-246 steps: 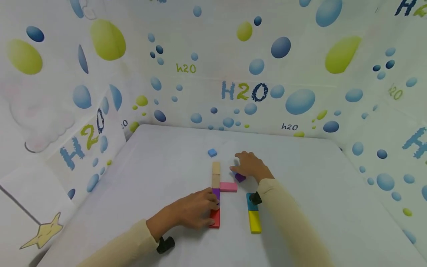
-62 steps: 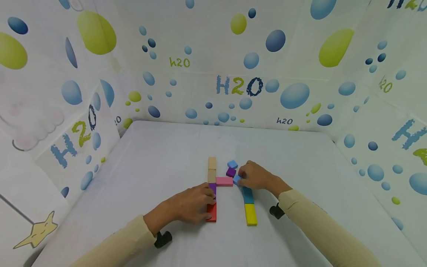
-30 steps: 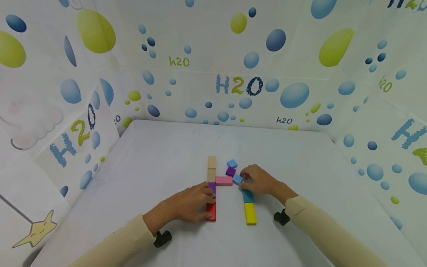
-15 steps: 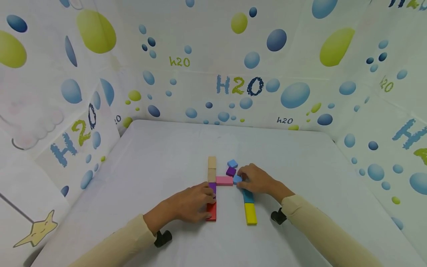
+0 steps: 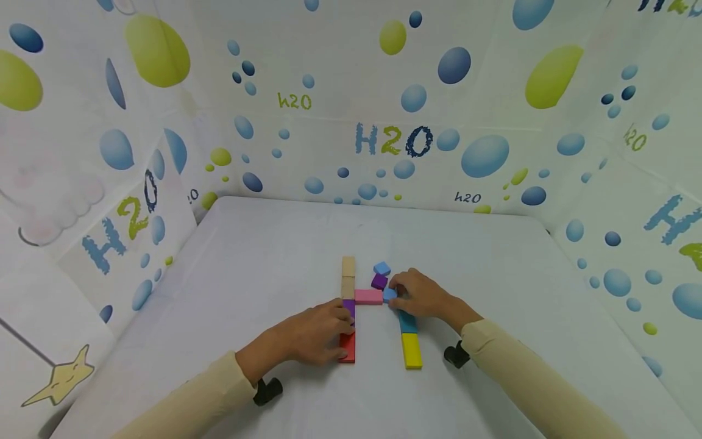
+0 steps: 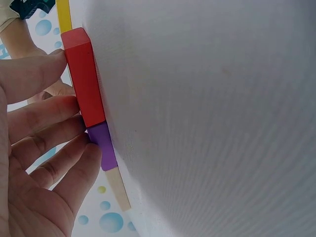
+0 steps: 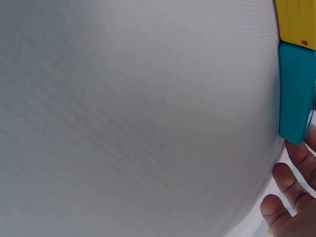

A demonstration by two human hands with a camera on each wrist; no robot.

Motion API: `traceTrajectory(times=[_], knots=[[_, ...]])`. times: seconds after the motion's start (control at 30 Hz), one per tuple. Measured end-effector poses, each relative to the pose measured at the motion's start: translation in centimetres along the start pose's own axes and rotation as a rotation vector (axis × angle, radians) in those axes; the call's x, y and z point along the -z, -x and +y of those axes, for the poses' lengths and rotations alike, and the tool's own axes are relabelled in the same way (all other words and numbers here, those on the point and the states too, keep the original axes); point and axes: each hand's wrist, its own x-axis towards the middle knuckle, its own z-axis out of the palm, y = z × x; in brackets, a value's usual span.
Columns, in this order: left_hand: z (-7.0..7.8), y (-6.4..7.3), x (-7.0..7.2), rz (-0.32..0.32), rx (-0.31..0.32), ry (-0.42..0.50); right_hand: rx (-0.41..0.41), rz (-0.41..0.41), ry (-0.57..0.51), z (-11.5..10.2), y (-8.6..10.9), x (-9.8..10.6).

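My left hand [image 5: 309, 335] rests its fingertips on the red block [image 5: 348, 349] and the purple block [image 6: 102, 146] behind it. In the left wrist view the thumb touches the red block's near end and the fingers lie fairly straight along the side. Two tan blocks [image 5: 348, 277] carry this row away from me. A pink block [image 5: 368, 297] sticks out rightward from the row. At its right end, my right hand [image 5: 425, 296] pinches a small light-blue block [image 5: 389, 295] between thumb and forefinger. The teal block [image 5: 407, 323] sits just below that hand, joined to a yellow block [image 5: 412, 352].
Behind the pink block lie a dark purple block [image 5: 379, 281] and another light-blue block [image 5: 382, 268], both turned askew and close to the right fingertips. All stand on a white-covered table [image 5: 263, 262], with a patterned wall [image 5: 340, 79] behind.
Earlier, my right hand reached behind the pink block, and one light-blue block lay farther back; it now sits nearer. Lately the pinched light-blue block turned straighter against the pink one. My left hand stayed put.
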Motion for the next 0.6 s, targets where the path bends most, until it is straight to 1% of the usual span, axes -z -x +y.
traceTrajectory(times=[0.17,0.4,0.6], knots=[[-0.1,0.0,-0.1,0.007,-0.009,-0.002,0.008,0.004,0.007,0.0,-0.4,0.2],[-0.3,0.0,-0.2,-0.004,0.014,0.023,-0.018,0.057,-0.088,0.2,-1.6,0.6],[-0.3,0.0,-0.2,-0.009,0.016,0.022,-0.003,0.085,-0.073,-0.2,-2.3,0.6]])
